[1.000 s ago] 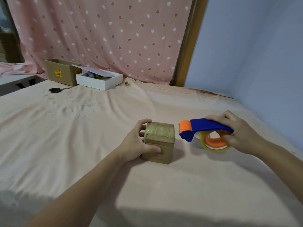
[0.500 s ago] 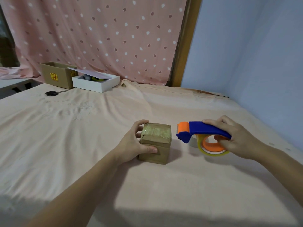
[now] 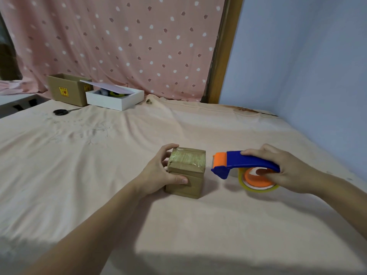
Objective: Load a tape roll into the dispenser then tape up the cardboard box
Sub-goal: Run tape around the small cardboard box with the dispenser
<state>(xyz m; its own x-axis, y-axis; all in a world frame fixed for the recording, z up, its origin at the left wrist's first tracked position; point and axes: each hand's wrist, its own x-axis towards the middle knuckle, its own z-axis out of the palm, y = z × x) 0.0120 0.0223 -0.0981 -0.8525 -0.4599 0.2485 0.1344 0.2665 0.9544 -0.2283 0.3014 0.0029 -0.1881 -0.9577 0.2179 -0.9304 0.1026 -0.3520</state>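
While the left hand (image 3: 158, 175) grips the taped cardboard box (image 3: 185, 173) on the cloth-covered surface (image 3: 99, 165), the right hand (image 3: 286, 171) clasps the blue tape dispenser (image 3: 244, 163), its tape roll (image 3: 258, 179) loaded, just beside the box. Far behind lie scissors (image 3: 61, 111), a white box (image 3: 115, 99) and an open carton (image 3: 67, 89).

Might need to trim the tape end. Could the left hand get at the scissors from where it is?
Probably, with a long stretch. The left hand grips the small cardboard box; the scissors lie far off by the open carton, with only bare cloth between.
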